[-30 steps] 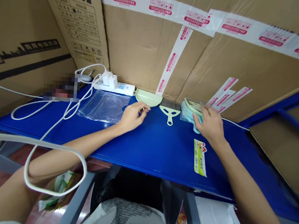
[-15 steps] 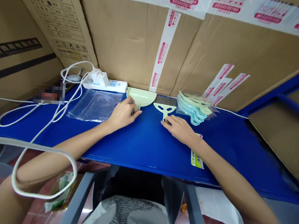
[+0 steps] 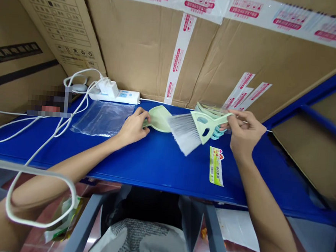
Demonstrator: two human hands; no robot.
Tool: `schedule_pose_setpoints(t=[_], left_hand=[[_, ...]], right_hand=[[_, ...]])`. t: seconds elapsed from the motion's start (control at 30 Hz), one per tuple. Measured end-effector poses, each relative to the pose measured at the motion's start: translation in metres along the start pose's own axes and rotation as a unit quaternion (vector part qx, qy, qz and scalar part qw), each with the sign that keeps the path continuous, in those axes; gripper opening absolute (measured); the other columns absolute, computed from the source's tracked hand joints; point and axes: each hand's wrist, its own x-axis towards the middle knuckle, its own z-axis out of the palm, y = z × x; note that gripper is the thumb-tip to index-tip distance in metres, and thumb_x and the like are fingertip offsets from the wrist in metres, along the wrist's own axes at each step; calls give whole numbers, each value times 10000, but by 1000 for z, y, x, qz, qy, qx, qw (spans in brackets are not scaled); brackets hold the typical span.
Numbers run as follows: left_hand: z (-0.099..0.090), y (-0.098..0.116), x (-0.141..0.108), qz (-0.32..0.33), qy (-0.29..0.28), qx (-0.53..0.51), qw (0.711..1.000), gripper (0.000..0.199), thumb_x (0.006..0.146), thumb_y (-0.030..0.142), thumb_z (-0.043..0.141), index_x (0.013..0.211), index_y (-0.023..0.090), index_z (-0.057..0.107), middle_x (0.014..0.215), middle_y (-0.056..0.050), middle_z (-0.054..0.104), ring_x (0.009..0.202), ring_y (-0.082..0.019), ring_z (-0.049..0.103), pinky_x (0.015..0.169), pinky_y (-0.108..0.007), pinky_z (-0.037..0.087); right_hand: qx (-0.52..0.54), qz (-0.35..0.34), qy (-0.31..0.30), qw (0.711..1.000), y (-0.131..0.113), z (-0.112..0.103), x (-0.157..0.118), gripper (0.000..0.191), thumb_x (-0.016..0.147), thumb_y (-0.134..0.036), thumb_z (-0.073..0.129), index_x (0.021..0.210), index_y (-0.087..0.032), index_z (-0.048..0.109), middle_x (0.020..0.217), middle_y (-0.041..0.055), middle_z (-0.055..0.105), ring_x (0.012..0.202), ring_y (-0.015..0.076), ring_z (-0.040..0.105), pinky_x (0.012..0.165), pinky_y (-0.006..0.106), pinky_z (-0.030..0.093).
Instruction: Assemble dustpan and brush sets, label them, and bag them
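A pale green dustpan [image 3: 160, 119] is gripped by its handle in my left hand [image 3: 135, 126], its pan turned to the right. My right hand [image 3: 244, 132] holds a small pale green hand brush [image 3: 204, 124] by the end of its handle, raised over the table. The brush's light bristles point left and down, close to the dustpan's edge. Behind the brush, partly hidden, lies a stack of pale green and blue plastic pieces [image 3: 217, 135] in clear wrapping. A yellow-green and white printed card [image 3: 216, 167] lies on the table below the brush.
A clear plastic bag [image 3: 103, 117] lies flat on the blue table [image 3: 154, 161], left of my left hand. Behind it stands a white power strip [image 3: 129, 97] with looping white cables [image 3: 63, 124]. Large cardboard [image 3: 133, 43] walls off the back.
My right hand has lifted the brush off the table, moved right and turned it so the bristles face left. My left hand has rotated the dustpan from facing away to facing right.
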Motion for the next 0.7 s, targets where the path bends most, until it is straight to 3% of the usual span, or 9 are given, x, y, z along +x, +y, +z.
schedule_pose_setpoints(t=[0.1, 0.2, 0.33, 0.47, 0.57, 0.7], left_hand=[[0, -1, 0, 24, -12, -11, 1000, 295, 716, 84, 653, 961, 245, 623, 1085, -67, 596, 922, -282, 656, 845, -430, 545], [1, 1, -1, 62, -46, -49, 996, 340, 681, 53, 617, 960, 246, 598, 1019, -47, 600, 911, -268, 658, 832, -409, 531], [2, 6, -3, 88, -82, -64, 991, 374, 654, 43, 596, 965, 247, 553, 1031, -41, 625, 922, -260, 657, 808, -386, 518], [3, 6, -2, 91, -77, -56, 991, 384, 651, 56, 610, 971, 249, 524, 1048, -48, 609, 897, -259, 632, 797, -387, 512], [2, 4, -1, 101, -74, -72, 990, 391, 647, 65, 615, 981, 245, 521, 1055, -51, 594, 894, -254, 622, 821, -389, 518], [3, 7, -3, 118, -94, -110, 982, 383, 658, 91, 614, 997, 240, 518, 1074, -53, 588, 942, -255, 641, 863, -390, 527]], right_hand=[[84, 112, -54, 989, 6, 2, 5, 202, 821, -388, 809, 950, -236, 775, 758, 12, 698, 559, 203, 708, 545, 377, 643], [148, 183, -92, 968, 6, 6, 2, 169, 714, -293, 846, 843, -203, 784, 663, -8, 686, 474, 169, 670, 475, 319, 618], [127, 151, -74, 978, 5, 7, -6, 56, 764, -226, 788, 789, -180, 807, 730, 22, 729, 452, 152, 666, 444, 297, 608], [106, 120, -84, 983, 5, 3, -6, 96, 834, -262, 775, 787, -184, 803, 752, 30, 729, 465, 147, 664, 443, 290, 587], [140, 141, -110, 974, 1, 2, -3, 176, 851, -340, 816, 965, -206, 822, 806, 29, 754, 496, 141, 648, 424, 275, 526], [199, 150, -168, 954, -1, 12, -10, 388, 855, -448, 868, 1189, -258, 806, 1013, 54, 821, 638, 156, 683, 534, 306, 568]])
